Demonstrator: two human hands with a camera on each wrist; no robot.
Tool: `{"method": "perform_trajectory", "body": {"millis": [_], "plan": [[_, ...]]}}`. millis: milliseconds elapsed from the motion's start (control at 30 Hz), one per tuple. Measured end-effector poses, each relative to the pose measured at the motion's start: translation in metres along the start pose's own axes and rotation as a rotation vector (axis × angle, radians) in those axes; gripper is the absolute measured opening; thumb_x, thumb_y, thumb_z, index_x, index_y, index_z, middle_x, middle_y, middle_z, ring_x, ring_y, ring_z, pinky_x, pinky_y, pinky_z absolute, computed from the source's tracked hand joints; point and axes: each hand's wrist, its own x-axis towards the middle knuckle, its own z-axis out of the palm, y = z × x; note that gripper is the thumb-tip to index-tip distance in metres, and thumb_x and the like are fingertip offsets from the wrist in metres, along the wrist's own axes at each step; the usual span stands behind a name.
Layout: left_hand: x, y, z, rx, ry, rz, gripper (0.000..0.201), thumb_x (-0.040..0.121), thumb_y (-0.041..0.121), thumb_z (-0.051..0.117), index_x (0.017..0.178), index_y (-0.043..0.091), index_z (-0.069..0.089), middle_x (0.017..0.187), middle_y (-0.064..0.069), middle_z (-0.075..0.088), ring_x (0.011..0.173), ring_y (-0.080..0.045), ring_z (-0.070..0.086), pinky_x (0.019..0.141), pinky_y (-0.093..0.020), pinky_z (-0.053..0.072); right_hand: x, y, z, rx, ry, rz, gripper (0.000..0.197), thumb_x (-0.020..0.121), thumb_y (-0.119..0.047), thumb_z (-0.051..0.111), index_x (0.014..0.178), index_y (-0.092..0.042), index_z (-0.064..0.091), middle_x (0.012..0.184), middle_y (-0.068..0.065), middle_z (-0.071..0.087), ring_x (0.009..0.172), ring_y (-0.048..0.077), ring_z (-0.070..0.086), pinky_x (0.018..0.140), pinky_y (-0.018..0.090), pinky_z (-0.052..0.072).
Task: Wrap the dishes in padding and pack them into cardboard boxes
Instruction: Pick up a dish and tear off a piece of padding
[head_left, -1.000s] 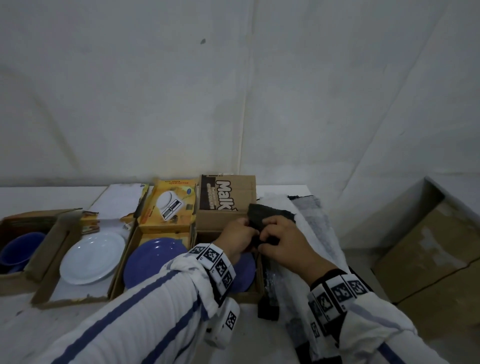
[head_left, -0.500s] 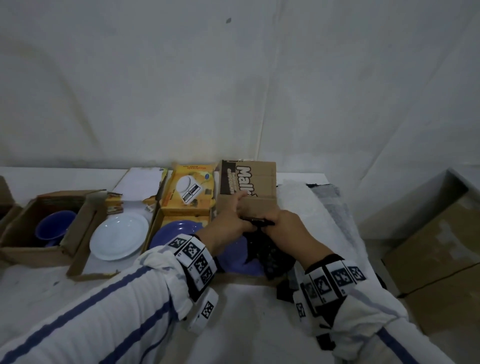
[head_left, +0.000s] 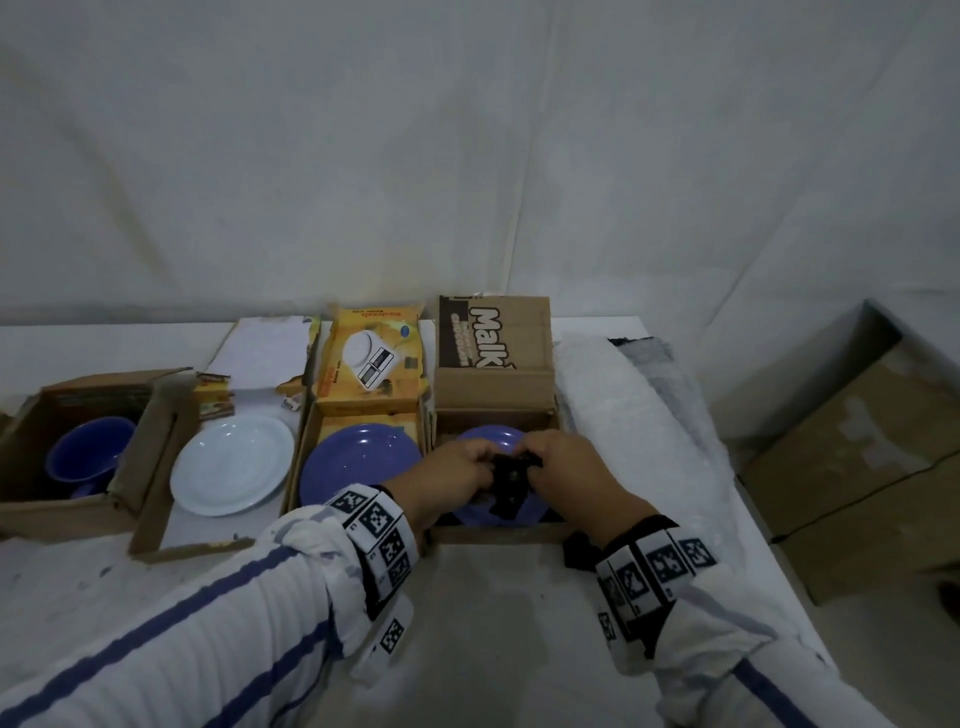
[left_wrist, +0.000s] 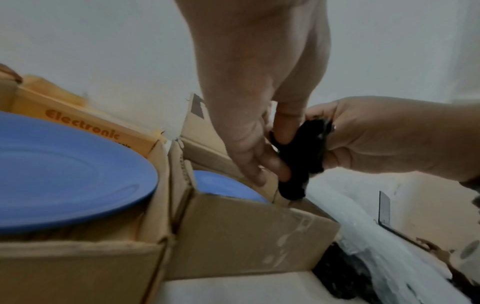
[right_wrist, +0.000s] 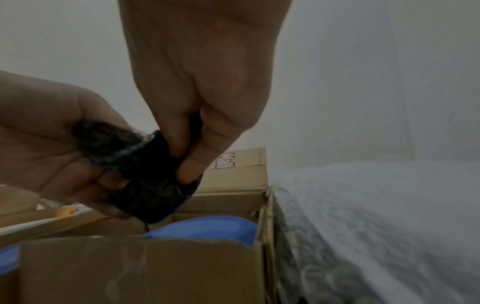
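Observation:
Both hands hold one bunched piece of black padding (head_left: 511, 480) just above a blue plate (head_left: 493, 439) that lies in the brown Malk carton (head_left: 493, 532). My left hand (head_left: 467, 467) pinches its left side and my right hand (head_left: 556, 462) pinches its right side. In the left wrist view the left hand (left_wrist: 265, 148) curls its fingers round the padding (left_wrist: 303, 160) above the plate (left_wrist: 226, 189). In the right wrist view the right hand (right_wrist: 197, 144) nips the padding (right_wrist: 145, 181) between thumb and fingers over the plate (right_wrist: 207, 230).
A second blue plate (head_left: 358, 462) lies in the yellow carton to the left. Further left are a white plate (head_left: 231, 462) on an opened carton and a blue bowl (head_left: 88, 452) in a box. White bubble wrap (head_left: 639, 426) covers the table's right side. Large cartons (head_left: 857, 467) stand beyond the right edge.
Both hands carried the black padding from the carton's right edge to over the blue plate. Its hanging tail is now gathered up between the hands.

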Motion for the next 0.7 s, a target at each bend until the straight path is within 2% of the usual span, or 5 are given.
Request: {"method": "perform_trajectory", "body": {"millis": [233, 367, 467, 600, 700], "plan": [[0.012, -0.029, -0.011, 1.18, -0.135, 0.109, 0.057, 0.09, 0.044, 0.052, 0.14, 0.017, 0.042, 0.15, -0.01, 0.026, 0.142, -0.03, 0.015, 0.116, -0.047, 0.017, 0.006, 0.007, 0.019, -0.546, -0.207, 0.051, 0.033, 0.093, -0.029, 0.05, 0.119, -0.009, 0.056, 0.124, 0.012, 0.055, 0.115, 0.028, 0.052, 0.094, 0.032, 0.042], [0.011, -0.036, -0.014, 1.256, -0.197, -0.017, 0.064, 0.094, 0.053, 0.037, 0.14, 0.009, 0.042, 0.159, -0.009, 0.009, 0.146, -0.027, -0.008, 0.115, -0.056, -0.003, 0.022, 0.004, 0.03, -0.547, -0.698, 0.367, 0.05, 0.1, -0.034, 0.041, 0.144, -0.011, 0.036, 0.151, 0.013, 0.032, 0.137, 0.028, 0.034, 0.112, 0.035, 0.027], [0.009, -0.036, -0.015, 1.255, -0.202, -0.04, 0.069, 0.095, 0.056, 0.031, 0.143, 0.007, 0.037, 0.159, -0.008, 0.011, 0.146, -0.024, -0.011, 0.114, -0.056, -0.006, 0.03, 0.001, 0.024, -0.47, -0.658, 0.372, 0.049, 0.1, -0.029, 0.041, 0.144, -0.007, 0.035, 0.152, 0.012, 0.03, 0.139, 0.027, 0.031, 0.112, 0.03, 0.021], [0.006, -0.034, -0.014, 1.278, -0.199, -0.058, 0.07, 0.095, 0.057, 0.029, 0.146, 0.009, 0.03, 0.159, -0.008, 0.009, 0.146, -0.024, -0.012, 0.113, -0.057, -0.009, 0.018, -0.002, 0.023, -0.499, -0.503, 0.293, 0.034, 0.095, -0.02, 0.049, 0.123, -0.002, 0.057, 0.127, 0.012, 0.059, 0.117, 0.029, 0.055, 0.095, 0.033, 0.044], [0.004, -0.032, -0.013, 1.296, -0.211, -0.081, 0.071, 0.095, 0.057, 0.027, 0.148, 0.009, 0.025, 0.16, -0.009, 0.006, 0.146, -0.024, -0.012, 0.112, -0.057, -0.01, 0.026, -0.003, 0.03, -0.502, -0.7, 0.51, 0.05, 0.101, -0.032, 0.038, 0.139, 0.0, 0.04, 0.145, 0.013, 0.042, 0.133, 0.028, 0.041, 0.108, 0.032, 0.033]]}}
